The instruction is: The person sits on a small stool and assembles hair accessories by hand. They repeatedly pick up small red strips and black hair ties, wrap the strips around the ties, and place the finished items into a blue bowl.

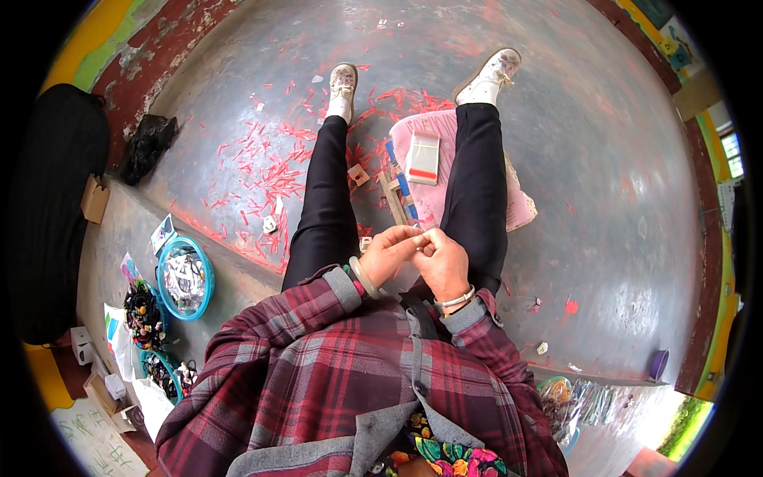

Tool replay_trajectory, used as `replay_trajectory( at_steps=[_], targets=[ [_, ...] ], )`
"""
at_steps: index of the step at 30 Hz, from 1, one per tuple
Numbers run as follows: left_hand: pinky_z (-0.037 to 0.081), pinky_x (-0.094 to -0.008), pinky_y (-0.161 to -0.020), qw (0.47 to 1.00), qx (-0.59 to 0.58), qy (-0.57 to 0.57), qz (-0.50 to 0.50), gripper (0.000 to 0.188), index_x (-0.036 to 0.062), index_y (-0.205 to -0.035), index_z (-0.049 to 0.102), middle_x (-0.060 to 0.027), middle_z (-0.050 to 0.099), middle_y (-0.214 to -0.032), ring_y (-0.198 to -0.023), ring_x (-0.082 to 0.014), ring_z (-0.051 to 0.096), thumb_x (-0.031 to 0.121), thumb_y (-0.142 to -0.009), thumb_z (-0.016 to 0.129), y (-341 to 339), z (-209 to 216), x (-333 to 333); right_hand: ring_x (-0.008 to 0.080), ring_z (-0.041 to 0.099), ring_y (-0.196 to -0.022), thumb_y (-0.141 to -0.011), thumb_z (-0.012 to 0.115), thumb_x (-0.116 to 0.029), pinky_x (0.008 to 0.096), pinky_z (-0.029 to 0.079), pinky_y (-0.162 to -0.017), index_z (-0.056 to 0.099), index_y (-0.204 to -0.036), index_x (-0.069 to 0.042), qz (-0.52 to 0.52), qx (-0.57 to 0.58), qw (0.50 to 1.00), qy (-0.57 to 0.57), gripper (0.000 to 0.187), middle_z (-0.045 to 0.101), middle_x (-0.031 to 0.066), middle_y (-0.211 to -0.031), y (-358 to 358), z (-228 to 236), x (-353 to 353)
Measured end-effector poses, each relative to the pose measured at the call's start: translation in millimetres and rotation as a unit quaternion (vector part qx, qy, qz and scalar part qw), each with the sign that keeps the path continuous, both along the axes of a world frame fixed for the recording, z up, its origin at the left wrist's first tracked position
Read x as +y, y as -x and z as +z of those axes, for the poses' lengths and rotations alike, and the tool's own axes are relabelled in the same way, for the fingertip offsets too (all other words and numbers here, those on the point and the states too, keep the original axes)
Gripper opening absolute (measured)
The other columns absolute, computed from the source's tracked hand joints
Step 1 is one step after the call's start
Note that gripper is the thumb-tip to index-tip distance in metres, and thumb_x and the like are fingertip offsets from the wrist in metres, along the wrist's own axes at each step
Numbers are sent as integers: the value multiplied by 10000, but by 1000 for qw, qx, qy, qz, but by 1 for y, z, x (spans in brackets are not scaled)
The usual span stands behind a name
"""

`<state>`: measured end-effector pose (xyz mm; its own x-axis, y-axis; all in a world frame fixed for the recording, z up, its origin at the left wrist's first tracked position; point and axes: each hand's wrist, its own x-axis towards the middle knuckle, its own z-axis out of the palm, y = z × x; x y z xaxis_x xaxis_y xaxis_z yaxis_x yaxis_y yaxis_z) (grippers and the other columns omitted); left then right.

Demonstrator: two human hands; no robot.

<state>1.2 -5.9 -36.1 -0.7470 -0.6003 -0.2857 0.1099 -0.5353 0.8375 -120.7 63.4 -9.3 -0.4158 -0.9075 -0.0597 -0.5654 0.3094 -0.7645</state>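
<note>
Both hands meet in front of my body, above the gap between my legs. My left hand (388, 253) is closed, thumb and fingertips pinched together, a pale bangle on its wrist. Against its fingertips presses my right hand (445, 266), its fingers also closed in a pinch. Whatever lies between the fingertips is too small and too covered to name. Just beyond the hands is a pink pad (517, 195), partly under my right leg. On it rests a banded stack of clear sleeves (424, 149) with a red strip along the near end.
Red paper-like scraps (274, 179) litter the floor around my left foot. Wooden pieces (391, 197) lie between my legs. To the left stand a turquoise basket (212, 280) of small items and a black bag (149, 147). Clear-wrapped packages (600, 401) sit at lower right, near a purple container (658, 364).
</note>
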Motion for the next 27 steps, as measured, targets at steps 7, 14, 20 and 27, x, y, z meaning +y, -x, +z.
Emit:
replay_trajectory(
  at_steps=[7,14,20,27],
  targets=[
    [482,-223,-657,990,-4,-107,87,177,12,-1014,580,-71,646,-874,-755,-137,622,140,-904,529,1,-14,-5,200,574,-563,-714,657,-130,322,449,-524,615,-891,-40,43,-36,998,18,203,577,77,-619,-4,6,2],
    [481,-262,-721,996,-44,-54,59,162,0,-950,607,-77,657,-873,-782,-136,616,126,-905,515,-4,2,-14,55,509,-683,-758,693,-79,206,449,-630,562,-1014,29,-78,-314,937,135,307,562,-8,-763,21,-10,-4],
    [498,-235,-625,1000,-4,3,-17,160,-6,-968,605,-79,664,-845,-734,-125,622,120,-900,535,-5,-2,-10,91,565,-747,-795,686,-132,196,424,-628,595,-1024,-10,-65,-621,781,31,276,624,32,-858,32,-1,-3],
    [476,-225,-482,998,-51,-1,-26,141,-19,-906,613,-84,660,-786,-615,-125,612,110,-880,562,-4,6,-11,75,532,-614,-792,670,-69,183,409,-572,654,-857,11,-145,-522,828,146,105,626,23,-725,27,-11,-3]
  ],
)
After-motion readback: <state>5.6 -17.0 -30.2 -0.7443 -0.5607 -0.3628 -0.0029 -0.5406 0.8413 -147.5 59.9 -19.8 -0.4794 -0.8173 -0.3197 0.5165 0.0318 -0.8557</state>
